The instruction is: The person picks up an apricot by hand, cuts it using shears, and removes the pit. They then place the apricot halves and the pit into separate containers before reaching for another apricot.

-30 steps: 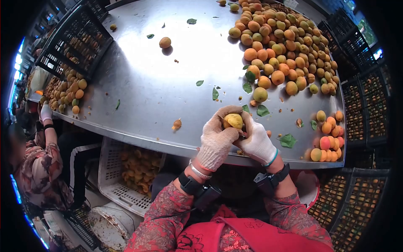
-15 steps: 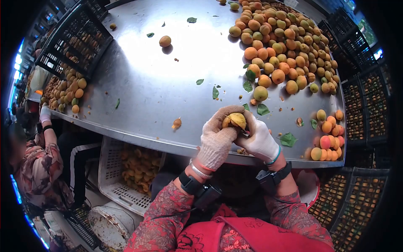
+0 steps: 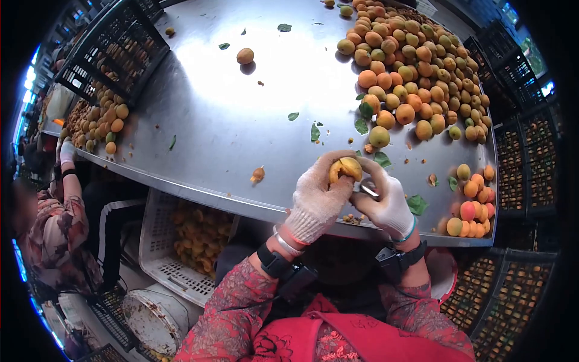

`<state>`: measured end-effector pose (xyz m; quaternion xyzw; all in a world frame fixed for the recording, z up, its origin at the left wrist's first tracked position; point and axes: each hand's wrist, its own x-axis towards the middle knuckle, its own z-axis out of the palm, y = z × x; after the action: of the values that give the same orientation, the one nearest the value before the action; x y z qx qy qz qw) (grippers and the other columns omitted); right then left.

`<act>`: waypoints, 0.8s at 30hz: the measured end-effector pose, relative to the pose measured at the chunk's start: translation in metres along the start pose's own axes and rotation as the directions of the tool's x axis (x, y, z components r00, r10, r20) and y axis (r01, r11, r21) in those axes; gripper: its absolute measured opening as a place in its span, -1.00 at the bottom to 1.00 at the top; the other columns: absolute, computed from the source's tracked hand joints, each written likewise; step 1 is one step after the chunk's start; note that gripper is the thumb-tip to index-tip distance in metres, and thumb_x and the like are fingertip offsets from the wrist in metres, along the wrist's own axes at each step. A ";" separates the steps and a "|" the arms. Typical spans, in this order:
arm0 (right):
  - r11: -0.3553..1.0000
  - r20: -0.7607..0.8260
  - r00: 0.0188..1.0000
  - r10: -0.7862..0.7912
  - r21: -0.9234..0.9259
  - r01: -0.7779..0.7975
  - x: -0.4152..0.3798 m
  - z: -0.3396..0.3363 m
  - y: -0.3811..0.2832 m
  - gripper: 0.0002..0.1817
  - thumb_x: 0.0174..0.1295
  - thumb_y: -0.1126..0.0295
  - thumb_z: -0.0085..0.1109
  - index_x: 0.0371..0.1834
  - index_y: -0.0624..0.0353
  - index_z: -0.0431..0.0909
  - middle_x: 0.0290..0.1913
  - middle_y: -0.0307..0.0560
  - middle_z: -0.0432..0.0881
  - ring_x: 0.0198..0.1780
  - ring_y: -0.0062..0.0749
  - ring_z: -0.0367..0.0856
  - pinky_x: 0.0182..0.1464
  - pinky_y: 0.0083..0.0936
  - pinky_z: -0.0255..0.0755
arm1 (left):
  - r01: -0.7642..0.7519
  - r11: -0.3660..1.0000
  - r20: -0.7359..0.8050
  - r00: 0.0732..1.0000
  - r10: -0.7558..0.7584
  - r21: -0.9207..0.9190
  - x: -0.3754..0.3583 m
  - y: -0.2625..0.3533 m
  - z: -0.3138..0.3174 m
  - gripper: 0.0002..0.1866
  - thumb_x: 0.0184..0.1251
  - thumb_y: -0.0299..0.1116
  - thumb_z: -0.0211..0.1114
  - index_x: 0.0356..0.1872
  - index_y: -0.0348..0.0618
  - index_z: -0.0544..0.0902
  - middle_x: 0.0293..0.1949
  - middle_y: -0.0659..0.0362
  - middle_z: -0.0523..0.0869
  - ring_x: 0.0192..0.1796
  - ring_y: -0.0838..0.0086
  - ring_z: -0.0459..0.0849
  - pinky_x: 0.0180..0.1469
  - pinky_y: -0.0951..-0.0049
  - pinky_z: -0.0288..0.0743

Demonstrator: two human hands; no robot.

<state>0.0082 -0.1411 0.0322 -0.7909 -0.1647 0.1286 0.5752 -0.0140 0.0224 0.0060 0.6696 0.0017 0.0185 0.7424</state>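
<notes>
My left hand (image 3: 319, 196), in a white knit glove with stained fingers, is closed round a split apricot (image 3: 345, 171) above the near edge of the metal table. The fruit's flesh gapes open, and my left thumb presses at the split. My right hand (image 3: 386, 202), gloved as well, is closed beside it on a small shiny metal tool (image 3: 369, 189). Most of that tool is hidden in the fingers, so its exact kind cannot be made out. The right fingertips reach close to the apricot's right side.
Whole apricots (image 3: 416, 78) are heaped at the table's far right; a smaller group (image 3: 473, 208) lies at the right corner. A white crate (image 3: 158, 241) of opened fruit stands below the edge, near a white bucket (image 3: 151, 320). A co-worker (image 3: 57, 235) sits left by a black crate (image 3: 108, 51).
The apricot has turned in my left hand, and its split now shows wider. My right hand has drawn slightly away to the right, exposing the metal tool. The view has shifted a little.
</notes>
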 end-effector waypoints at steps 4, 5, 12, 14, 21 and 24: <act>0.976 -0.092 0.975 0.200 0.106 -0.190 -0.001 -0.003 -0.020 -0.42 0.17 0.51 0.35 0.29 0.34 0.42 -0.19 -0.06 0.66 -0.23 -0.57 0.65 -0.18 -0.56 0.56 | 0.116 0.990 -0.050 0.991 -0.120 -0.075 0.000 0.006 -0.003 -0.63 0.31 -0.48 0.21 0.14 -0.18 0.57 -0.22 0.07 0.72 -0.19 0.50 0.71 -0.13 0.48 0.62; 0.991 -0.084 0.990 0.112 0.077 -0.106 0.000 -0.001 -0.013 -0.50 0.20 0.48 0.36 0.21 0.35 0.47 -0.24 -0.05 0.69 -0.25 -0.52 0.68 -0.20 -0.55 0.57 | 0.141 0.988 -0.037 0.989 -0.144 -0.054 0.000 0.008 -0.002 -0.63 0.30 -0.46 0.23 0.14 -0.18 0.57 -0.22 0.04 0.72 -0.21 0.46 0.73 -0.17 0.46 0.62; 0.984 -0.222 0.963 -0.154 -0.121 0.129 0.003 0.010 0.007 -0.70 0.30 0.33 0.33 -0.08 0.35 0.57 -0.39 -0.06 0.69 -0.38 -0.46 0.68 -0.32 -0.51 0.54 | 0.114 0.983 0.014 0.993 -0.117 0.143 -0.009 0.002 0.008 -0.65 0.34 -0.53 0.19 0.15 -0.24 0.56 -0.24 0.13 0.70 -0.24 0.59 0.66 -0.16 0.52 0.59; 0.999 -0.225 0.973 -0.048 0.002 0.049 -0.001 0.010 0.000 -0.72 0.33 0.31 0.30 -0.11 0.34 0.57 -0.44 -0.12 0.65 -0.45 -0.53 0.63 -0.40 -0.56 0.48 | -0.067 0.981 0.015 0.998 0.065 0.180 -0.010 0.001 0.009 -0.68 0.35 -0.53 0.19 0.12 -0.26 0.56 -0.27 0.13 0.70 -0.24 0.58 0.67 -0.15 0.51 0.59; 0.911 -0.166 0.967 0.193 0.396 -0.114 -0.002 0.004 -0.010 -0.68 0.44 0.18 0.16 -0.13 0.29 0.57 -0.54 -0.25 0.55 -0.66 -0.74 0.40 -0.63 -0.75 0.20 | -0.088 0.988 0.057 0.995 0.082 0.127 -0.009 -0.003 0.002 -0.76 0.35 -0.54 0.20 0.01 -0.31 0.58 -0.34 0.15 0.67 -0.31 0.57 0.64 -0.25 0.55 0.54; 0.875 -0.169 0.960 0.221 0.469 -0.119 -0.002 0.006 0.001 -0.61 0.44 0.11 0.16 -0.10 0.31 0.55 -0.53 -0.23 0.57 -0.67 -0.74 0.40 -0.66 -0.75 0.20 | 0.204 0.949 0.105 0.977 -0.183 -0.241 -0.008 0.000 0.001 -0.73 0.35 -0.48 0.23 0.04 -0.31 0.58 -0.34 0.15 0.66 -0.35 0.49 0.63 -0.24 0.50 0.55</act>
<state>0.0038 -0.1367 0.0295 -0.6550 0.0045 0.1266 0.7449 -0.0218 0.0207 0.0060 0.5673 0.0349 -0.0814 0.8187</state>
